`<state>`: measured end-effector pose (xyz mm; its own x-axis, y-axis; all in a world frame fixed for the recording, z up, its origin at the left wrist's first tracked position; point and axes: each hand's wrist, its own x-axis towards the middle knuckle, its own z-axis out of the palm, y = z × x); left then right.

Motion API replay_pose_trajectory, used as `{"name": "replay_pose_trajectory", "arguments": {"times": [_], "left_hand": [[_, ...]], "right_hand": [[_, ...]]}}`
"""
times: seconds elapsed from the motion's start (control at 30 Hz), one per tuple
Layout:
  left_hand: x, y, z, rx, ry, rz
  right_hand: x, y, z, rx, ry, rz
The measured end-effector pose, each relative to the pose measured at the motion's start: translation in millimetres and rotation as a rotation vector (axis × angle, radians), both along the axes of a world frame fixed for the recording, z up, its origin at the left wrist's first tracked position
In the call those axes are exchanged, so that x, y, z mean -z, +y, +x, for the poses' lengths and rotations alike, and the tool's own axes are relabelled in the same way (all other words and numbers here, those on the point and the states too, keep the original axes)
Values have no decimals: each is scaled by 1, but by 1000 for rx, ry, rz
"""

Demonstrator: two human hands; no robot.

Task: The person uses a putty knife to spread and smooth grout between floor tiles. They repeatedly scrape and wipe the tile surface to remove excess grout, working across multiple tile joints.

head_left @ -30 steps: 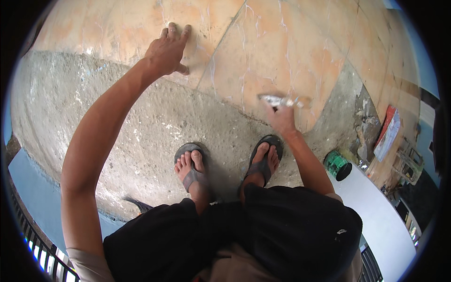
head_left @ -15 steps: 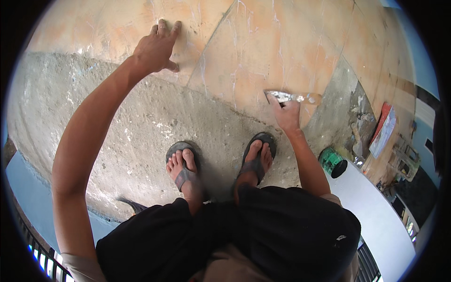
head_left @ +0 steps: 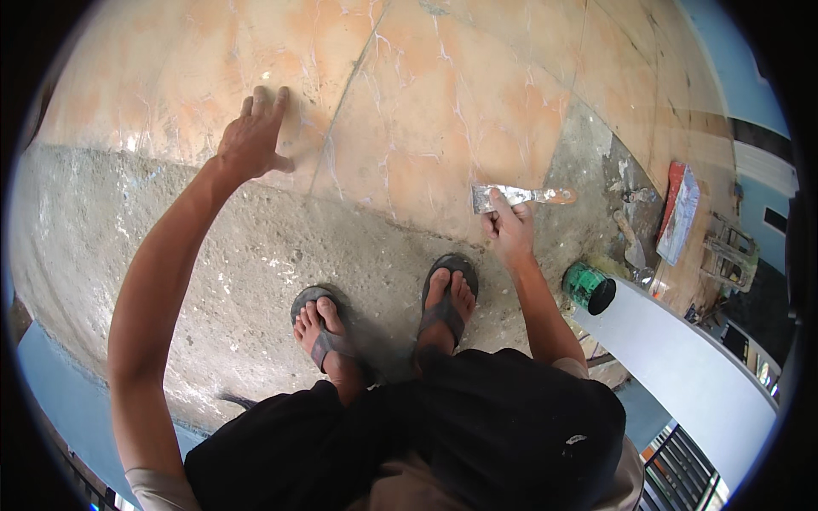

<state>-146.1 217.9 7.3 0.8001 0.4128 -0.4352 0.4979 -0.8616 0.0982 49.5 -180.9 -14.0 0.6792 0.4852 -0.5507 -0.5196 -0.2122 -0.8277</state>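
Observation:
My left hand (head_left: pixel 254 140) lies with fingers spread on the orange marbled tile (head_left: pixel 409 102), close to the tile's edge against rough grey concrete (head_left: pixel 230 264). In my right hand (head_left: pixel 514 238) is a putty knife (head_left: pixel 528 195), smeared with white, with an orange-brown handle. Its blade points left, over the tile near the concrete edge; whether it touches the surface I cannot tell. My thumb rests on the blade, and the other fingers are curled beneath it, partly hidden.
My sandalled feet (head_left: pixel 443 298) stand on the concrete. Right of them are a green can (head_left: pixel 582 288) with a dark mouth and a long white panel (head_left: pixel 682 362). Farther right lie a pointed trowel (head_left: pixel 632 245), a red-and-silver flat tool (head_left: pixel 679 213) and a small stool (head_left: pixel 731 255).
The view has shifted, and both hands appear lower in it. The putty knife has turned, so more of its blade face shows. My left hand stays spread on the tile.

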Motion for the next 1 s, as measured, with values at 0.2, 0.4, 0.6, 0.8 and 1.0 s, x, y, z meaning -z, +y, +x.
{"name": "replay_pose_trajectory", "arguments": {"times": [0.2,0.4,0.6,0.8,1.0], "left_hand": [[-25,-71,13,66,-140,-340],[-61,-161,1,-395,-300,-1386],[-59,-157,9,-514,-332,-1424],[-67,-152,16,-405,-427,-1291],[-61,-153,13,-337,-450,-1222]], "right_hand": [[-6,10,-29,-35,52,77],[-34,52,-98,-205,40,84],[-34,65,-99,-175,-53,108],[-21,53,-72,-123,30,240],[-30,62,-67,-169,171,313]]}}
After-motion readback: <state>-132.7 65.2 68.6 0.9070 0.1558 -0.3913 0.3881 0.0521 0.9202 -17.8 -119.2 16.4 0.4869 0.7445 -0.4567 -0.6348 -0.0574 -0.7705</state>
